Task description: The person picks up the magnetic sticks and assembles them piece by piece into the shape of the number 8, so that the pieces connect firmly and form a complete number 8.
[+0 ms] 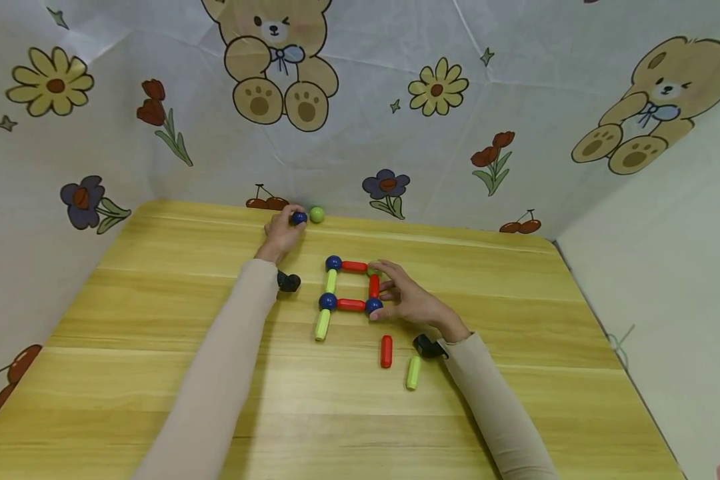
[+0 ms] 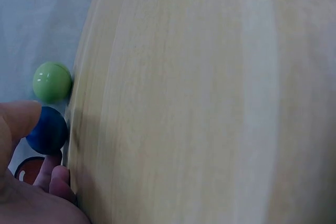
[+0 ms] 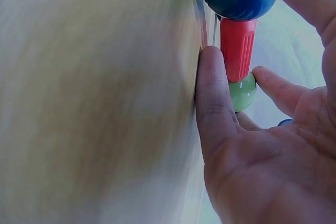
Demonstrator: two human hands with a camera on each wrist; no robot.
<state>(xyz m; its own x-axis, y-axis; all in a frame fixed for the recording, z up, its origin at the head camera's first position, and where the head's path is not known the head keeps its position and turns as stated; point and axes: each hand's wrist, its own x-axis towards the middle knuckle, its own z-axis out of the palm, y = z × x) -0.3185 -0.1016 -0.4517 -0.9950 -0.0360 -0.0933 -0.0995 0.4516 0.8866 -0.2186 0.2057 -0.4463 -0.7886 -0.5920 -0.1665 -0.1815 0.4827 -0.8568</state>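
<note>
At the table's back edge my left hand holds a blue ball between thumb and fingers. A light green ball sits just to the right of it. My right hand spans the right side of a square of magnetic rods and balls, its thumb on the blue corner ball and a fingertip at the green corner ball. Between these two balls lies a red rod. The square also has red rods, a yellow-green rod and blue balls at its left corners.
A yellow-green rod sticks out toward the front from the square's near left corner. A loose red rod and a loose yellow-green rod lie in front of my right hand. A patterned cloth hangs behind the wooden table.
</note>
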